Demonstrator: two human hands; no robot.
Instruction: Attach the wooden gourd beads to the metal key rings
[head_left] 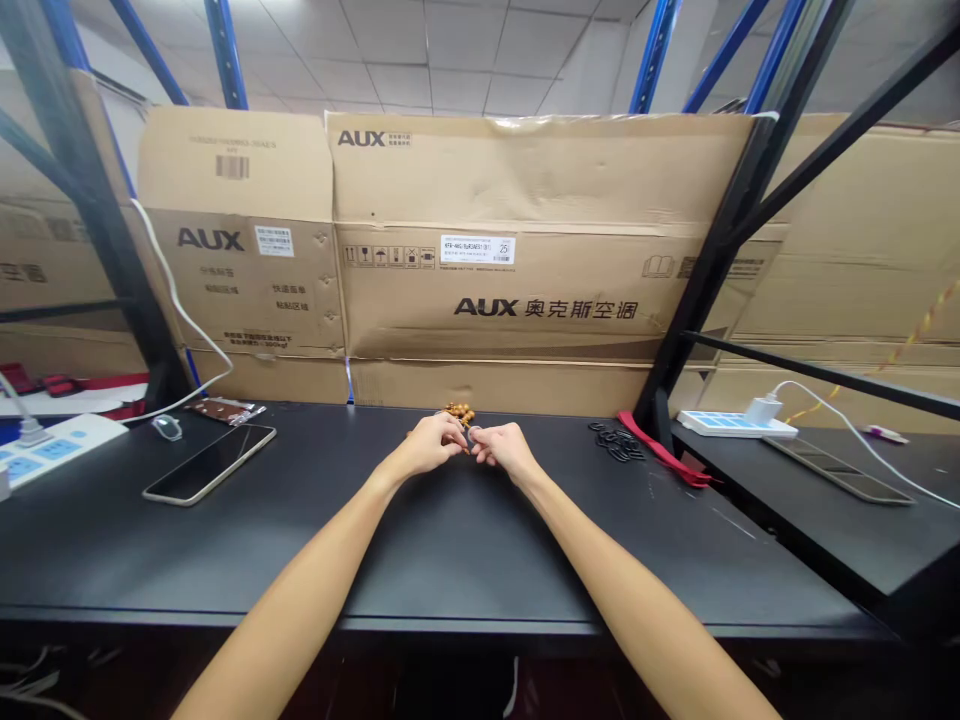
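Note:
A string of brown beads [460, 411] lies at the back of the black table, just behind my hands and partly hidden by them. My left hand [433, 444] has its fingers closed at the near side of the beads, which also peek out beside and below the fingertips. Close by on the right, my right hand [506, 448] pinches a small round greyish thing [474, 433] between thumb and forefinger, too small to name. The fingertips of both hands almost meet.
Cardboard panels [495, 345] wall off the back of the black table [465, 560]. On the left lie a phone [211, 465], a packet [226, 410] and a power strip [56, 448]. To the right are black rings [618, 442] and a red strap [664, 455] beside the black frame post [667, 370].

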